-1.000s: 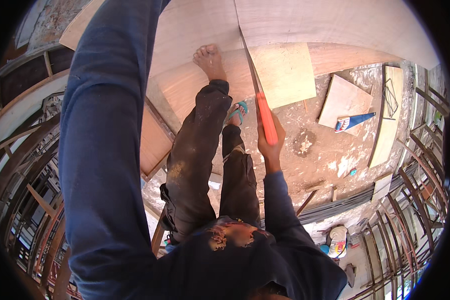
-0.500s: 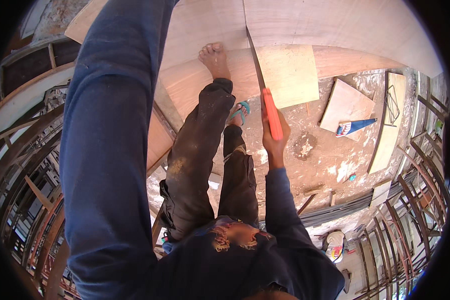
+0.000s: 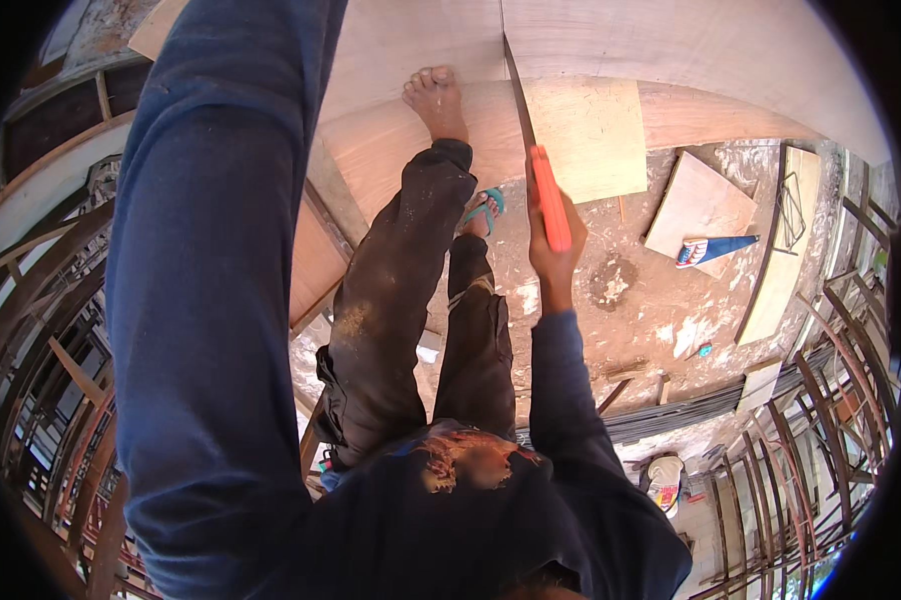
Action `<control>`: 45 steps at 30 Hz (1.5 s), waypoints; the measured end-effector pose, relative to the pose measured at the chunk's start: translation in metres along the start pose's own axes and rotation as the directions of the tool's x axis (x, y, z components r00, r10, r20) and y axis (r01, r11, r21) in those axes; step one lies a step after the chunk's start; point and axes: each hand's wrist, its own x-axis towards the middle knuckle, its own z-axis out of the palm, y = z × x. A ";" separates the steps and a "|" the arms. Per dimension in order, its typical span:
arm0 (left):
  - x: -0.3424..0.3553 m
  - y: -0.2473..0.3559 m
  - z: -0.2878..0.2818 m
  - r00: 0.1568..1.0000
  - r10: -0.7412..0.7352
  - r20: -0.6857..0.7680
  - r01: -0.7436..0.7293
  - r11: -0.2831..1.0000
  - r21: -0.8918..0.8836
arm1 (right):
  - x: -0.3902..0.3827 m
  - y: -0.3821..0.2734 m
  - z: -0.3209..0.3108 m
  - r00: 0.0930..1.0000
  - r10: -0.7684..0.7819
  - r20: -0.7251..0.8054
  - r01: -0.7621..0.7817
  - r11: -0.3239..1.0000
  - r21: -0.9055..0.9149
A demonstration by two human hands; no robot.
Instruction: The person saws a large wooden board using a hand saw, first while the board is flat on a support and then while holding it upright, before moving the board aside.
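My right hand (image 3: pixel 556 248) is closed around the orange handle of a hand saw (image 3: pixel 549 200). The saw's thin dark blade reaches up into a cut at the near edge of a large pale plywood sheet (image 3: pixel 661 50). A straight narrow slit runs on from the blade toward the top of the view. My bare left foot (image 3: pixel 437 100) presses on the sheet, left of the cut. My left arm stretches up past the top edge, so my left hand is out of sight. My other foot, in a teal flip-flop (image 3: pixel 484 210), stands on the floor below.
A lighter plywood piece (image 3: pixel 591 140) lies under the sheet, right of the blade. On the stained floor to the right, a second saw with a blue blade (image 3: pixel 726 247) rests on a square board (image 3: pixel 696 205). A long plank (image 3: pixel 779 260) and dark rods (image 3: pixel 681 413) lie farther off.
The saw and my right hand have pushed slightly forward, up the view, with the blade deeper along the cut. The whole view has shifted a little. My left foot stays on the sheet.
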 end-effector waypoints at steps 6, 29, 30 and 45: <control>0.004 0.003 0.008 1.000 -0.013 -0.015 0.013 1.000 0.003 | 0.002 -0.015 -0.006 1.000 0.001 0.013 -0.001 1.000 -0.012; -0.008 -0.027 0.002 0.998 -0.055 -0.029 0.056 0.997 0.059 | 0.033 0.006 0.027 0.999 -0.033 0.032 0.034 0.999 -0.021; -0.011 -0.011 0.013 0.998 -0.066 -0.013 0.066 0.997 0.026 | -0.007 0.004 -0.005 1.000 0.014 0.018 -0.014 1.000 -0.006; -0.015 -0.011 0.010 0.996 -0.085 -0.018 0.086 0.996 0.040 | -0.015 0.000 -0.008 0.996 0.075 0.039 -0.076 0.997 0.023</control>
